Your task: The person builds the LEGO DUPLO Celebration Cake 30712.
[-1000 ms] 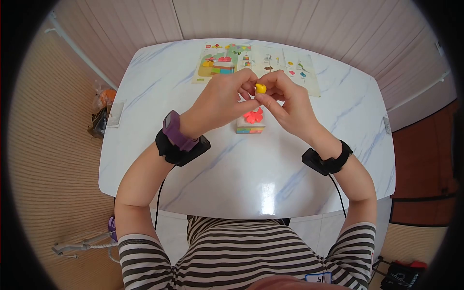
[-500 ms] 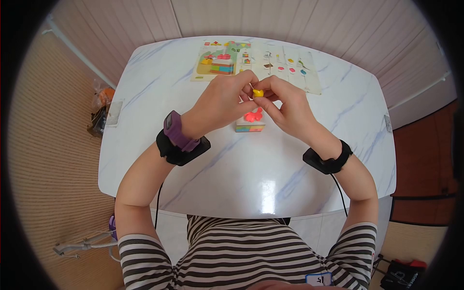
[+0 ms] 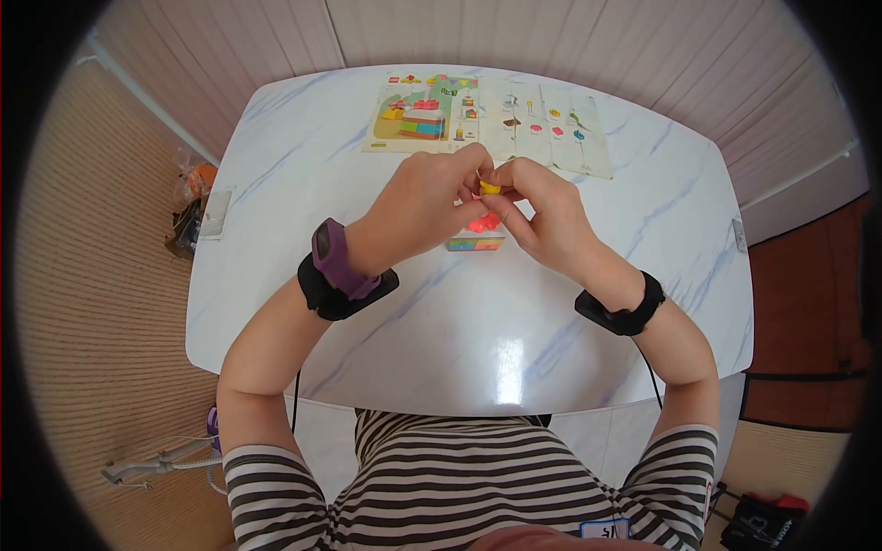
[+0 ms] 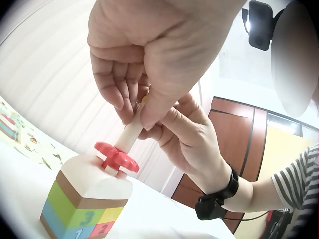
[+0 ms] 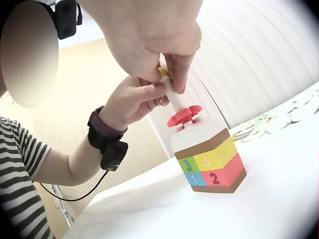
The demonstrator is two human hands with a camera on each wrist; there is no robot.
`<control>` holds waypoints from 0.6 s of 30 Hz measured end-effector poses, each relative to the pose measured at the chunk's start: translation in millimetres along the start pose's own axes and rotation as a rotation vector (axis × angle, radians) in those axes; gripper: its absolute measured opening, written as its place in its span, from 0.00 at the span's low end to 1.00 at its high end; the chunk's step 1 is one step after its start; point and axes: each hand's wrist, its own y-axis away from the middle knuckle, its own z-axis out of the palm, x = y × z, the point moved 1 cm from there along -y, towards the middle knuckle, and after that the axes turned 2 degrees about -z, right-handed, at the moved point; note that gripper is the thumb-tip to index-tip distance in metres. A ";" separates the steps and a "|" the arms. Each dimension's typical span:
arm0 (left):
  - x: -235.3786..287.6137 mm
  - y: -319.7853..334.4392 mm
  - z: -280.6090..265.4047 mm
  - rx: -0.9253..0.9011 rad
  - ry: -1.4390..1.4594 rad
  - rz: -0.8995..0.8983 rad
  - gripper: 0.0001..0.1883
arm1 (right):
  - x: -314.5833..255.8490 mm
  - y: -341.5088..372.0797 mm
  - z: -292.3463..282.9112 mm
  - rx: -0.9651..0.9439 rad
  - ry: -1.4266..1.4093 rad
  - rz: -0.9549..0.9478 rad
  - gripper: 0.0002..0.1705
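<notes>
A stack of numbered toy building blocks (image 5: 212, 167), brown, green, yellow, blue and red under a white rounded top, stands on the table. On it sits a red flower-shaped piece (image 4: 115, 157). A white toy candle (image 4: 130, 136) rises at a slant, its lower end right at the flower, with a yellow flame piece (image 3: 490, 187) at its upper end. My left hand (image 3: 424, 197) pinches the candle near the top between thumb and fingers. From the other side, my right hand (image 3: 554, 213) pinches the yellow flame piece, its fingertips close to the left ones.
An unfolded instruction sheet (image 3: 542, 138) with pictures of blocks lies along the far side of the white marbled table (image 3: 413, 340). A pale panelled wall (image 3: 551, 41) stands behind it. Orange and dark bags (image 3: 193, 202) are beyond the table's left edge.
Both hands have come down a little toward the block stack, lowering the yellow flame piece to near the red flower. The flame piece has also turned and is more covered by fingers.
</notes>
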 end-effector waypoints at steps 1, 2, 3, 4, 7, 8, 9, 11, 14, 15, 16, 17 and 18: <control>-1.0 0.4 1.0 0.001 0.013 0.003 0.11 | 0.7 0.8 0.7 0.009 0.000 -0.007 0.06; -2.5 1.2 2.1 0.002 0.024 0.006 0.11 | 0.9 0.8 1.3 0.018 0.000 -0.016 0.06; -3.3 1.5 2.4 0.004 0.037 0.008 0.11 | 0.9 0.3 1.5 0.018 0.000 -0.015 0.06; -3.4 1.8 2.4 0.003 0.038 0.001 0.11 | 0.8 0.2 1.7 0.018 0.000 -0.014 0.06; -3.3 3.0 2.9 0.000 0.047 -0.022 0.11 | 1.4 1.6 2.5 0.027 0.002 -0.012 0.06; -3.6 4.0 3.4 0.000 0.052 -0.031 0.11 | 1.7 2.0 2.6 0.032 0.004 -0.013 0.07; -3.9 4.1 3.7 0.001 0.056 -0.038 0.11 | 2.0 2.0 1.8 0.015 -0.001 -0.009 0.07; -6.1 4.1 4.2 -0.019 0.065 -0.053 0.12 | 2.3 2.7 -2.1 -0.020 -0.009 0.002 0.09; -14.8 11.9 4.7 -0.006 0.036 -0.070 0.19 | -3.3 0.1 -10.1 -0.008 -0.016 -0.003 0.17; -17.9 15.3 4.3 0.005 0.019 -0.071 0.22 | -2.3 1.9 -13.0 -0.014 -0.037 0.071 0.19; -21.8 19.0 1.8 -0.024 0.000 -0.106 0.23 | -0.8 4.4 -17.8 -0.017 -0.058 0.143 0.22; -26.7 23.7 -2.2 -0.053 -0.022 -0.138 0.24 | 1.2 6.8 -22.7 -0.018 -0.076 0.213 0.25; -31.5 27.9 -3.6 -0.085 -0.042 -0.174 0.26 | 8.3 11.5 -24.8 -0.094 -0.052 0.228 0.27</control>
